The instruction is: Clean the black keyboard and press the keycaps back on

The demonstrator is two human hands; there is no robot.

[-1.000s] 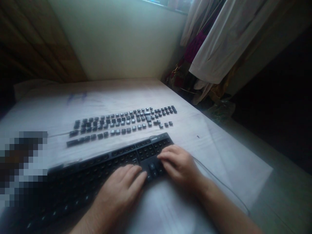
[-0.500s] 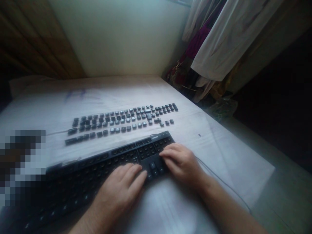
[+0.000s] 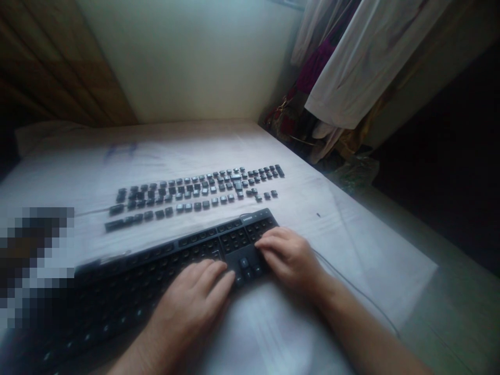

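A black keyboard (image 3: 152, 276) lies slanted across the white-covered surface, most of its keycaps off and the bare key sockets showing. The arrow keys (image 3: 244, 262) and several keys along the near edge are still in place. My left hand (image 3: 195, 297) rests on the keyboard's near side, palm down, fingers stretched out, thumb beside the arrow keys. At the right end, my right hand (image 3: 287, 255) has thumb and fingertips brought together over the sockets. Whatever is between those fingertips is hidden. Beyond the keyboard, loose black keycaps (image 3: 179, 208) are set out in rows.
A thin cable (image 3: 353, 286) runs from behind my right hand over the surface's near right edge. One small dark bit (image 3: 318, 215) lies right of the rows. Clothes (image 3: 351, 78) hang at the back right; a curtain (image 3: 58, 67) is at the left. A pixelated patch covers the far left.
Both hands keep nearly the same place and pose on the keyboard. The whole view has shifted very slightly.
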